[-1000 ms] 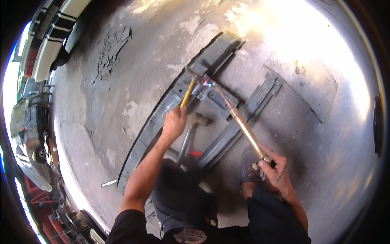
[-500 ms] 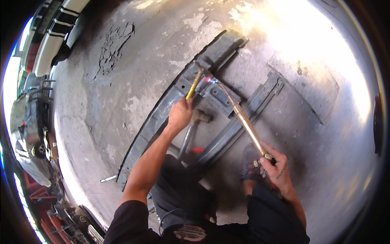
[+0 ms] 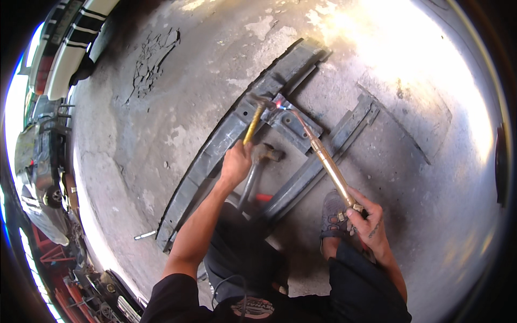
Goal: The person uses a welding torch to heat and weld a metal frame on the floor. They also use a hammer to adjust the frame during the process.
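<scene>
Leftmost, the long grey beam [image 3: 207, 156] slants across the floor [image 3: 134, 134]. Your left hand [image 3: 237, 164] has its grip wrapped firmly round the yellow-handled hammer [image 3: 252, 125], and both draw back slightly toward you from half a second ago; whether the hammer's head touches metal, I can't tell. A second hammer [image 3: 273, 154] lies just right. The flame stays on the glowing corner of the holed bracket [image 3: 295, 129], beside the beam, so the heating seems to carry on. Then comes the brass torch [image 3: 329, 164], its rear end closed in your right hand [image 3: 369, 218].
</scene>
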The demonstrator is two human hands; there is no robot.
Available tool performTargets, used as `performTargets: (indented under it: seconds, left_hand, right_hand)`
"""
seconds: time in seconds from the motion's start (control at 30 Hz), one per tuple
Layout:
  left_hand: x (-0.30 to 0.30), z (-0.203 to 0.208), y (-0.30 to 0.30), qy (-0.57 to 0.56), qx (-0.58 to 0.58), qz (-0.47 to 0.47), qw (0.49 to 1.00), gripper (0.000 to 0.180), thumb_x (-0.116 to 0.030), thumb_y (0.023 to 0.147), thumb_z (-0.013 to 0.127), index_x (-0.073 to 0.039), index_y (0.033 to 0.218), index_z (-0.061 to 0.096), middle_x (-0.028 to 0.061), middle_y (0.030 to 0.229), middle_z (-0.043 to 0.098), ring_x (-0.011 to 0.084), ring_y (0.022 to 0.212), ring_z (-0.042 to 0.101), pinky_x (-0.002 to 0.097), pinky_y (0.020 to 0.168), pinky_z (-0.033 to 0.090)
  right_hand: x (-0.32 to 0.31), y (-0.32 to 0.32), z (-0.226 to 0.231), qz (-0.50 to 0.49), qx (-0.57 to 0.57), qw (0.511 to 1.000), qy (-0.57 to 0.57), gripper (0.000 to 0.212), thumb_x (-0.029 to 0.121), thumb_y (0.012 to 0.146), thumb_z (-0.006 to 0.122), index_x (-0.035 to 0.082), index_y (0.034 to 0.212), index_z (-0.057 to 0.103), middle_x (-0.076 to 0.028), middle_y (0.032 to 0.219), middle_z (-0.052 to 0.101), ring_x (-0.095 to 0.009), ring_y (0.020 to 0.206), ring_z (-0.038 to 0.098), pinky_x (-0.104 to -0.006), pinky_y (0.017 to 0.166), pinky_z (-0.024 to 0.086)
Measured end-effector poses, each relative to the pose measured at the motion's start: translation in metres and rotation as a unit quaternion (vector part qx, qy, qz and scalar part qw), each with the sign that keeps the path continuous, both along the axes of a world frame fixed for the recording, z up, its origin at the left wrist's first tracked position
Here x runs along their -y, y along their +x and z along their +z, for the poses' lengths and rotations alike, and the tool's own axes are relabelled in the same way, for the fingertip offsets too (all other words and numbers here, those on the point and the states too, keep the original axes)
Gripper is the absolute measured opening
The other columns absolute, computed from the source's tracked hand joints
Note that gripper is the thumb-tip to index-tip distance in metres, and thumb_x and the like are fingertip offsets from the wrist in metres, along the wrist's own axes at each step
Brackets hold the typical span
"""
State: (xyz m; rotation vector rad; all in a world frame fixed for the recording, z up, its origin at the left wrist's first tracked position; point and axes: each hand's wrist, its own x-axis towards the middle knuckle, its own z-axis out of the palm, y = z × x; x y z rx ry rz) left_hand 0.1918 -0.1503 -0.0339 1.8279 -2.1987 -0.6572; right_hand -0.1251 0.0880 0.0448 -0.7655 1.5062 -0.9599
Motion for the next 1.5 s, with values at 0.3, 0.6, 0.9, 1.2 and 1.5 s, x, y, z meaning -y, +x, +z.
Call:
performTargets:
  seconds: [0.3, 0.6, 0.9, 1.2, 1.5]
  left_hand:
    - [-0.006, 0.064, -0.018, -0.011, -0.148, -0.001, 0.989, 0.05, -0.043, 0.112, 0.049, 0.003, 0.093, 0.056, 0.0042, 0.066, 0.051, 0.0128, 0.063, 0.049, 0.0359, 0.057, 0.041]
    - [-0.022, -0.012, 0.016, 0.04, -0.006, 0.014, 0.999, 0.046, -0.037, 0.11, 0.051, 0.006, 0.095, 0.056, 0.0342, 0.076, 0.058, 0.0556, 0.075, 0.057, 0.0566, 0.068, 0.045]
    - [-0.021, 0.085, -0.018, -0.053, -0.178, -0.003, 0.983, 0.047, -0.041, 0.111, 0.049, 0.002, 0.094, 0.056, 0.0118, 0.062, 0.052, 0.0242, 0.058, 0.053, 0.0402, 0.056, 0.041]
    - [-0.042, -0.004, 0.009, 0.091, 0.035, 0.031, 0.995, 0.042, -0.035, 0.107, 0.053, 0.005, 0.101, 0.062, 0.0338, 0.084, 0.066, 0.0578, 0.084, 0.062, 0.0657, 0.077, 0.044]
    - [-0.035, 0.067, -0.019, -0.035, -0.163, 0.032, 0.985, 0.043, -0.034, 0.11, 0.05, 0.007, 0.102, 0.055, 0.0256, 0.066, 0.054, 0.0489, 0.061, 0.056, 0.0537, 0.059, 0.041]
  right_hand:
    - [-0.003, -0.002, -0.009, -0.01, -0.014, 1.0, -0.019, 0.055, 0.0, 0.089, 0.063, 0.0, 0.144, 0.061, -0.001, 0.079, 0.064, -0.005, 0.062, 0.055, -0.0231, 0.059, 0.047]
    - [0.009, -0.001, 0.001, -0.005, -0.023, 0.999, -0.03, 0.054, 0.0, 0.09, 0.063, 0.0, 0.144, 0.061, -0.001, 0.078, 0.064, -0.005, 0.063, 0.055, -0.0231, 0.058, 0.046]
    - [-0.006, -0.004, -0.005, -0.007, -0.008, 1.0, -0.003, 0.054, 0.0, 0.09, 0.063, -0.001, 0.143, 0.061, -0.002, 0.082, 0.066, -0.006, 0.067, 0.057, -0.0231, 0.062, 0.047]
    - [0.002, -0.004, -0.001, -0.004, -0.023, 0.999, -0.025, 0.055, -0.001, 0.089, 0.062, -0.001, 0.144, 0.061, -0.001, 0.078, 0.064, -0.007, 0.064, 0.056, -0.0242, 0.061, 0.047]
    - [-0.007, -0.004, -0.005, -0.016, -0.006, 1.0, -0.01, 0.055, -0.002, 0.089, 0.062, 0.0, 0.144, 0.061, -0.001, 0.077, 0.063, -0.006, 0.062, 0.056, -0.0237, 0.058, 0.046]
